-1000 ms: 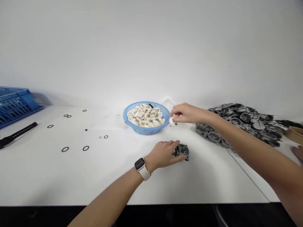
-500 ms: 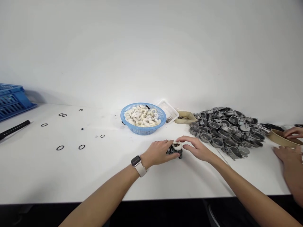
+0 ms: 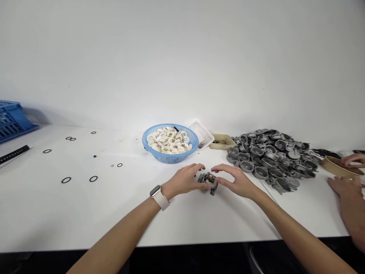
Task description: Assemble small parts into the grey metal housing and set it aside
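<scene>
On the white table in front of me sits a small grey metal carburetor body (image 3: 203, 177), with a white ring-shaped float (image 3: 211, 183) seated in its upturned side. My left hand (image 3: 186, 180) is at its left, thumb against the near side and fingers curved apart behind it. From the right, my right hand (image 3: 235, 179) reaches over with index finger and thumb spread, the thumb tip by the float's edge. Neither hand is closed around the part. A blue basket (image 3: 146, 146) behind my hands holds many white floats.
A heap of grey carburetor bodies (image 3: 268, 156) lies at right. Beside the basket are a white tray (image 3: 201, 131) and a beige tray (image 3: 224, 141) with small pins. Black rubber rings (image 3: 93, 179) and a blue crate (image 3: 14, 121) are at left. A co-worker's hands (image 3: 346, 186) work far right.
The carburetor body has turned and shifted slightly left, and its float sits lower in it. Both hands have loosened, with their fingers wider apart.
</scene>
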Available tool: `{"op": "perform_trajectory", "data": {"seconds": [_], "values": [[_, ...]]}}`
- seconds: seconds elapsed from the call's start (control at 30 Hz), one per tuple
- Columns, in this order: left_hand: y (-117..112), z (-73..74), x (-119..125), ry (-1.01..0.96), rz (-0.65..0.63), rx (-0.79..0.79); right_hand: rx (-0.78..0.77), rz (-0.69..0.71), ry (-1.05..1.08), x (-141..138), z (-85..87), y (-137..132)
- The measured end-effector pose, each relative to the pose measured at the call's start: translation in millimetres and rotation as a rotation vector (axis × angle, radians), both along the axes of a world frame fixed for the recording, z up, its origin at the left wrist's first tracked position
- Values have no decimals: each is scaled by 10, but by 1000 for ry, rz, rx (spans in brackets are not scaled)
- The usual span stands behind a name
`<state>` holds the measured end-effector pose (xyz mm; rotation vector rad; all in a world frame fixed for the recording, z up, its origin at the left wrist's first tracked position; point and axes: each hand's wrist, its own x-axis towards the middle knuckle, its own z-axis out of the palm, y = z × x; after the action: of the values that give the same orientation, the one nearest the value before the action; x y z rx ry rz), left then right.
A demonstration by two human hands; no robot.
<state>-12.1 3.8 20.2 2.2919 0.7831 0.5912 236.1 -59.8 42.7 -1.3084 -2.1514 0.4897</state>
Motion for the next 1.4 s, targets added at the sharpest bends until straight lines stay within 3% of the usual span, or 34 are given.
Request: {"op": "perform_trajectory", "data": {"seconds": [0.17, 0.3, 0.43, 0.6, 0.8, 1.03, 1.27, 1.4], "values": [[73, 48, -79, -47, -40, -98, 201, -138, -250, 209, 238, 479], [29, 62, -32, -75, -39, -152, 198, -155, -610, 205, 378, 1122], [-126, 52, 80, -131, 79, -169, 177, -109, -775, 14, 307, 1674], [-305, -17, 156, -62, 132, -42, 146, -115, -916, -194, 139, 2032], [-331, -142, 192, 25, 71, 115, 85, -122, -978, -247, 78, 2208], [-282, -135, 166, 27, 33, 179, 56, -81, -962, -227, 82, 2263], [-235, -128, 133, 11, -7, 192, 0, -89, -785, -133, 286, 2174], [-220, -92, 135, 0, 20, 145, -44, -101, -638, 25, 407, 1933]]}}
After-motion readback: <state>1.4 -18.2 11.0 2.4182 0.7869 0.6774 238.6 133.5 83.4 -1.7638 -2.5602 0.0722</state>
